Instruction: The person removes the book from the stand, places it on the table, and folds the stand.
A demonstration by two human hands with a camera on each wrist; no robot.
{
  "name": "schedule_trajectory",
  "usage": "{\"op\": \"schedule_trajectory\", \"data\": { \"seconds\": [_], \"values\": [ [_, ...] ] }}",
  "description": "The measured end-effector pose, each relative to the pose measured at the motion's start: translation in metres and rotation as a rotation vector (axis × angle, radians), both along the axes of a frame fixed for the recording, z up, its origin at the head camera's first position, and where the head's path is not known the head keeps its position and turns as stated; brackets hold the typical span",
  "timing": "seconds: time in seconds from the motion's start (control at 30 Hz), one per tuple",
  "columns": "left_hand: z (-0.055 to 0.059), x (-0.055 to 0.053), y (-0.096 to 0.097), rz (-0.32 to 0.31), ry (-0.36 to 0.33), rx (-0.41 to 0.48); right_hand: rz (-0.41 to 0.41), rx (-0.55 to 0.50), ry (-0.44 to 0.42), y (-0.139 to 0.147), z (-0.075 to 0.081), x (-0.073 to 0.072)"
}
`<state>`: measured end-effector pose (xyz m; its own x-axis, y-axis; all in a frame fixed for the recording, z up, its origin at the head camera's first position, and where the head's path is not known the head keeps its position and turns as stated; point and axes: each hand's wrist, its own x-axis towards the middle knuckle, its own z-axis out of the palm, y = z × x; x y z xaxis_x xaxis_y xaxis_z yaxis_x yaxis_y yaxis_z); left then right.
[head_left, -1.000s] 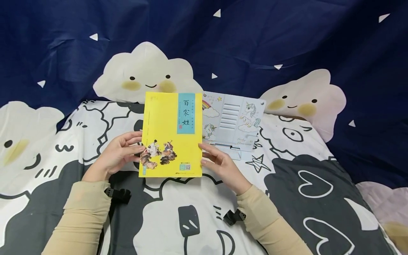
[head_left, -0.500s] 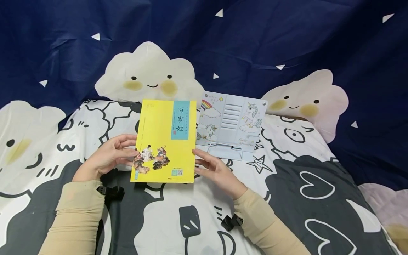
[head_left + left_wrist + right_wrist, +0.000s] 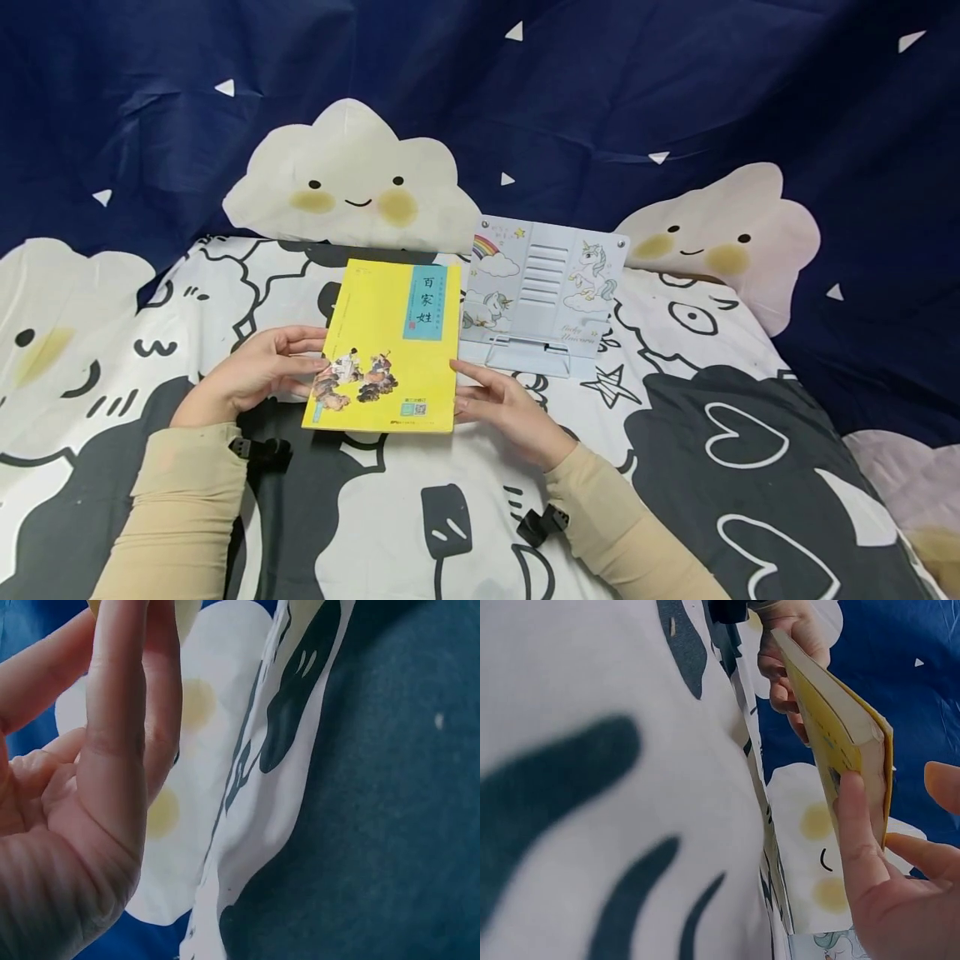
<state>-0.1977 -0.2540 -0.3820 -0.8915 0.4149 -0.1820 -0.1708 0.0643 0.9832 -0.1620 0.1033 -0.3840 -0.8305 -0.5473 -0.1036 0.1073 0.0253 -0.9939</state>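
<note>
A white and dark grey sheet [image 3: 390,533] spreads across the foreground, printed with black lines, a star [image 3: 610,386] and two white-outlined hearts [image 3: 742,437] towards the right. Behind it hangs a dark blue cloth [image 3: 585,100] with small white triangles [image 3: 225,87], a white smiling cloud [image 3: 348,154] left of centre and a pinkish smiling cloud [image 3: 712,218] to the right

The book [image 3: 375,329] is yellow, its panel [image 3: 426,302] blue, the unicorn-printed stand [image 3: 546,283] perhaps grey.
</note>
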Motion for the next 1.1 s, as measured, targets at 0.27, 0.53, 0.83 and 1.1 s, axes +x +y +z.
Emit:
{"op": "schedule_trajectory", "data": {
  "seconds": [0.27,0.53,0.83,1.1],
  "values": [
    [-0.001,0.000,0.002,0.008,-0.034,-0.013,-0.018,0.024,-0.051,-0.002,-0.003,-0.002],
    [-0.001,-0.001,0.002,0.019,-0.058,-0.074,0.004,-0.059,-0.125,-0.001,-0.006,-0.004],
    [0.002,0.003,-0.001,0.025,-0.046,-0.163,0.072,-0.193,-0.229,0.003,-0.012,-0.007],
    [0.002,0.001,-0.003,0.103,-0.025,-0.239,0.126,-0.136,-0.243,0.001,-0.013,-0.007]
  ]
}}
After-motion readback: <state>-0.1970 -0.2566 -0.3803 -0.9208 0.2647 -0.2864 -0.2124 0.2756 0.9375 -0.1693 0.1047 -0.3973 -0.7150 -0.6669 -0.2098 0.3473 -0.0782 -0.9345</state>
